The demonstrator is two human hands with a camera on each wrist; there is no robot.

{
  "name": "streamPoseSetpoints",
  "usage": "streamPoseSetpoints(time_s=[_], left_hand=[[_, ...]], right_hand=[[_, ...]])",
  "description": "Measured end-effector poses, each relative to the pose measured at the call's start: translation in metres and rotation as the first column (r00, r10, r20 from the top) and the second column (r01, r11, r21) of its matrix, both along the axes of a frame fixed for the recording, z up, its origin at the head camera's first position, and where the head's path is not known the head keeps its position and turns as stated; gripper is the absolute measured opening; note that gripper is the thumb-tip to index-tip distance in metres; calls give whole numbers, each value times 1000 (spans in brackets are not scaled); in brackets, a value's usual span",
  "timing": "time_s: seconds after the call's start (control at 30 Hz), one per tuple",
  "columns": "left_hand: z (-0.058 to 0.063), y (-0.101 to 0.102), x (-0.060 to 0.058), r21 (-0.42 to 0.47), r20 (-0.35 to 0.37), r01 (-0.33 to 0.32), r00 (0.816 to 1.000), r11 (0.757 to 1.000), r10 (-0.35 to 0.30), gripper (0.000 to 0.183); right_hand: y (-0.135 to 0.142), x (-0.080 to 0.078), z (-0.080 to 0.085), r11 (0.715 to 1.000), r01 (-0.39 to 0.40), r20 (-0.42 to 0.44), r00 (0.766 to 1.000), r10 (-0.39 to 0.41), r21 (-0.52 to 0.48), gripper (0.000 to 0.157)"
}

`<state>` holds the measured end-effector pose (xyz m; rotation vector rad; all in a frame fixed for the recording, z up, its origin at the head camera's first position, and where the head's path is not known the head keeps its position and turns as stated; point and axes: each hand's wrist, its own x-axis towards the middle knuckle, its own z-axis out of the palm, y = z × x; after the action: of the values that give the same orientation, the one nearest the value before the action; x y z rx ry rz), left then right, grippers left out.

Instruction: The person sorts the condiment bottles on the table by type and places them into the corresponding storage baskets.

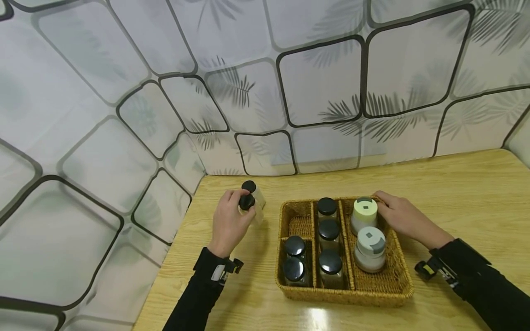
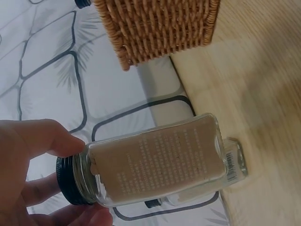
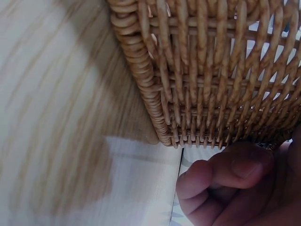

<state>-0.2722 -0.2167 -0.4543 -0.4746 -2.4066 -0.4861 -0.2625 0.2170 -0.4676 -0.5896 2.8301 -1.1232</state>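
My left hand (image 1: 230,222) pinches the black lid of a square glass jar (image 2: 155,162) of beige powder, left of the wicker basket (image 1: 339,294). Just behind it stands a second black-lidded jar (image 1: 250,185), partly hidden by the held one in the left wrist view. At the basket's far right corner, my right hand (image 1: 399,214) grips the rim; its curled fingers (image 3: 244,167) show against the weave. Inside the basket, black-lidded jars (image 1: 330,262) fill the middle compartment and two more jars (image 1: 294,269) sit front left. The right compartment holds a yellow-green-lidded container (image 1: 365,210) and a white-lidded container (image 1: 370,246).
The basket rests on a light wooden table (image 1: 468,197). Patterned cloth-like covering (image 1: 323,82) rises along the back and the left side (image 1: 91,161). The basket's back-left compartment (image 1: 299,225) shows bare wicker.
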Motion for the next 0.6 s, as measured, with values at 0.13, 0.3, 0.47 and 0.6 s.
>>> streamPoseSetpoints(time_s=[0.13,0.3,0.47,0.6], left_hand=[[-55,-24,-36,-41,-83,-55,995,998,51,44],[-71,-26,-46,8,-67,-42,997,999,43,49],[-39,-11,-30,-50,-114,-20,993,999,14,42],[0,9,-8,-31,-55,45,997,999,-47,34]], right_hand=[[0,0,-1,1000,-3,7,1000,3,-5,34],[-1,-1,-3,1000,-5,10,1000,5,-4,34],[-1,-1,-2,1000,-3,12,1000,3,-6,34],[0,0,0,1000,-3,16,1000,3,-8,34]])
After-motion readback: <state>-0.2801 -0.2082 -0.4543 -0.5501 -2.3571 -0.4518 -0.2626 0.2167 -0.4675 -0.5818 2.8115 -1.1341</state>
